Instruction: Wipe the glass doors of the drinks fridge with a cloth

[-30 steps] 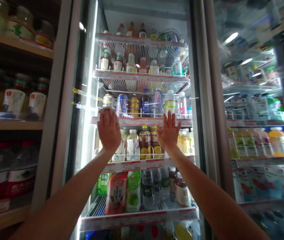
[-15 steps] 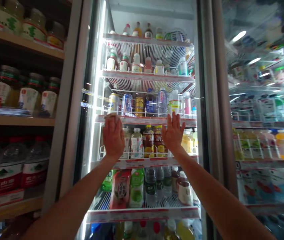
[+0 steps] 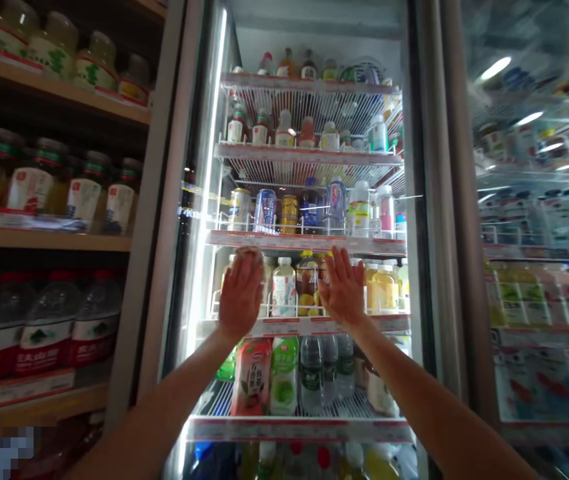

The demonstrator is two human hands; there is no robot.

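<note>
My left hand [image 3: 241,297] lies flat over a crumpled light cloth [image 3: 249,251] at the cooler's glass door [image 3: 304,30]. Only the cloth's upper edge shows above my fingertips; the palm side is hidden. To its right, my right hand [image 3: 343,290] rests with straight, slightly spread fingers against the glass, and no object shows in it. Behind the glass, at the height of both hands, stands a row of bottles, among them a white-labelled bottle [image 3: 284,287] between the hands and a yellow juice bottle [image 3: 384,288] beyond the right one.
Metal door frames [image 3: 437,220] flank the glass. On the left, wooden shelves [image 3: 49,239] carry bottled drinks and red-labelled water bottles [image 3: 41,333]. Another glass-fronted cooler with drinks stands on the right. Pink and green drink cartons [image 3: 284,377] sit on a lower wire shelf.
Both hands have moved down the glass, the right one also leftward, closer to the left. The cloth has travelled down with my left hand. The view has turned slightly left.
</note>
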